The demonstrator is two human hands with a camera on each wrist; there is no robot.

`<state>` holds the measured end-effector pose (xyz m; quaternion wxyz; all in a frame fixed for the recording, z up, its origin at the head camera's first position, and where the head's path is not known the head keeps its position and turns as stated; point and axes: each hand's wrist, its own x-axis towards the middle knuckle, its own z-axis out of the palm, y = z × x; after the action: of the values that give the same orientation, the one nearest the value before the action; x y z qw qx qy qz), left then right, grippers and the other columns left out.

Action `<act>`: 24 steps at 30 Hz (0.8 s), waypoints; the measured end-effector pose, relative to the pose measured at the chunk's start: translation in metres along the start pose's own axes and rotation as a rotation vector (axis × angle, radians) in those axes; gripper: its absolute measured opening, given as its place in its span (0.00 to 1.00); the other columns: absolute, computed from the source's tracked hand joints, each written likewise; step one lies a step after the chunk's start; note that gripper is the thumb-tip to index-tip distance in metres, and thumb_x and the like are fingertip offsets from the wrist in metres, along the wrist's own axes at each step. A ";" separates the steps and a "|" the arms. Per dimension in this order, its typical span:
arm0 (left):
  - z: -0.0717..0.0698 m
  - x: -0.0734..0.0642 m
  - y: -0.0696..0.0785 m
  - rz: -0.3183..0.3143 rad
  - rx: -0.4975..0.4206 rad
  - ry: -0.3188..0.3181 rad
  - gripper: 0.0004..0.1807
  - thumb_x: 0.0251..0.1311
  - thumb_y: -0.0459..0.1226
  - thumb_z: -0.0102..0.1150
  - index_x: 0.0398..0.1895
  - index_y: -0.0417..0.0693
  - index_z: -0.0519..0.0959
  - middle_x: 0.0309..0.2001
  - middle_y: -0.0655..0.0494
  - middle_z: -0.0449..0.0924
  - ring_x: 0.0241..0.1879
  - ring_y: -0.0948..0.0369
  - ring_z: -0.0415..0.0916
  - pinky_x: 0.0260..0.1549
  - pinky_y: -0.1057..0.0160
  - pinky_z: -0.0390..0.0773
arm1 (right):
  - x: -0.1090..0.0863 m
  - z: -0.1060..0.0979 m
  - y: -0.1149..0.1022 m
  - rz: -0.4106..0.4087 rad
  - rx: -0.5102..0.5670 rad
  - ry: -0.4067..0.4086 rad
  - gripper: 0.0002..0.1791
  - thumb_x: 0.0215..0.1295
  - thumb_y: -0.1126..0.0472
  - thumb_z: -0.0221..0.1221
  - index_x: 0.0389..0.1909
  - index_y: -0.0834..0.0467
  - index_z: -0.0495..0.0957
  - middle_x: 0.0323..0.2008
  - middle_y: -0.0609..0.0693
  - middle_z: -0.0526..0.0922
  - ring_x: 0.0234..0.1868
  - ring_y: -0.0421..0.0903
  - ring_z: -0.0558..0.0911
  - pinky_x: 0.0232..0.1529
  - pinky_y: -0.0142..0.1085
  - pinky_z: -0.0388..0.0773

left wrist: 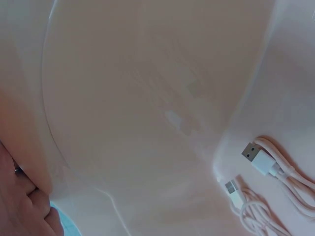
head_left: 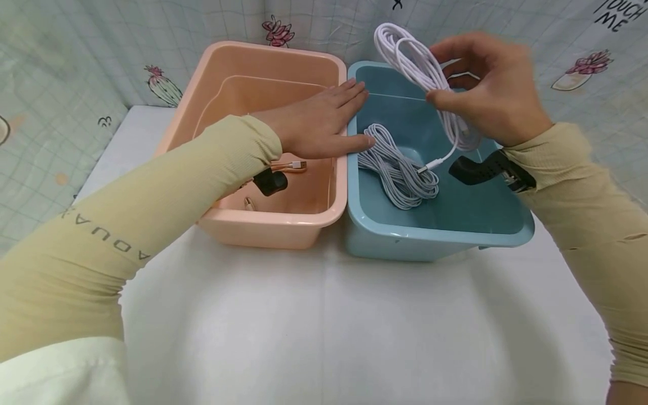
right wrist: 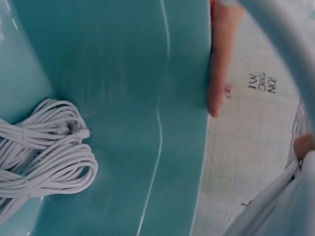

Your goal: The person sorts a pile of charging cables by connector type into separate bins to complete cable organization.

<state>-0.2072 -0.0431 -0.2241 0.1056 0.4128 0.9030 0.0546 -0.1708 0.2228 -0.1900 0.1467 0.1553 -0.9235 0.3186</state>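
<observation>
My right hand (head_left: 491, 84) pinches a long coiled white cable (head_left: 412, 59) between thumb and fingers, above the blue bin (head_left: 440, 232). A short end of that cable hangs down with a slim white plug (head_left: 431, 164). Inside the bin lies another bundle of white cable (head_left: 395, 174), looped and gathered, also seen as a cable bundle (right wrist: 49, 157) in the right wrist view. My left hand (head_left: 326, 124) rests with straight fingers across the adjoining rims of the blue bin and the peach bin (head_left: 273, 219). Part of the held coil is hidden behind my right fingers.
In the peach bin lie pale USB cables, one with a plug (left wrist: 263, 162) and another with a smaller plug (left wrist: 235, 192). Both bins stand side by side on a white-covered table (head_left: 324, 326). A patterned cloth (head_left: 324, 22) hangs behind them.
</observation>
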 end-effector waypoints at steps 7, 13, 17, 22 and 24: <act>-0.001 0.000 0.000 0.006 -0.004 -0.002 0.49 0.67 0.66 0.30 0.78 0.46 0.33 0.80 0.52 0.26 0.80 0.54 0.23 0.80 0.53 0.33 | 0.005 0.008 0.010 0.016 -0.003 -0.019 0.29 0.57 0.64 0.67 0.62 0.48 0.76 0.57 0.52 0.79 0.45 0.33 0.76 0.60 0.28 0.78; -0.001 0.000 0.000 0.005 -0.010 -0.002 0.49 0.66 0.66 0.30 0.78 0.47 0.33 0.80 0.52 0.26 0.80 0.54 0.24 0.80 0.53 0.33 | 0.010 0.009 0.018 0.072 -0.018 -0.045 0.29 0.57 0.62 0.67 0.61 0.46 0.76 0.57 0.53 0.79 0.45 0.34 0.77 0.60 0.31 0.79; 0.000 0.000 0.001 0.001 -0.011 -0.003 0.49 0.66 0.67 0.30 0.78 0.48 0.32 0.80 0.53 0.25 0.80 0.54 0.23 0.80 0.53 0.33 | 0.012 0.010 0.023 0.094 -0.049 -0.054 0.28 0.58 0.60 0.68 0.61 0.45 0.76 0.57 0.53 0.79 0.44 0.30 0.77 0.59 0.34 0.80; 0.000 0.000 0.001 -0.003 -0.016 -0.008 0.50 0.66 0.67 0.30 0.78 0.48 0.31 0.80 0.53 0.25 0.80 0.55 0.23 0.80 0.53 0.33 | 0.011 0.014 0.029 0.109 -0.062 -0.078 0.27 0.58 0.58 0.68 0.61 0.47 0.76 0.55 0.52 0.79 0.43 0.29 0.76 0.57 0.33 0.81; 0.000 -0.001 0.000 -0.004 -0.019 -0.007 0.50 0.66 0.67 0.30 0.78 0.48 0.31 0.80 0.53 0.25 0.80 0.55 0.23 0.80 0.53 0.33 | 0.011 0.017 0.030 0.111 -0.069 -0.091 0.27 0.58 0.58 0.68 0.61 0.48 0.76 0.55 0.53 0.79 0.44 0.30 0.77 0.57 0.34 0.81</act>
<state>-0.2066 -0.0433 -0.2238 0.1131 0.4103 0.9028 0.0615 -0.1952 0.2326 -0.2150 0.0920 0.1132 -0.9468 0.2870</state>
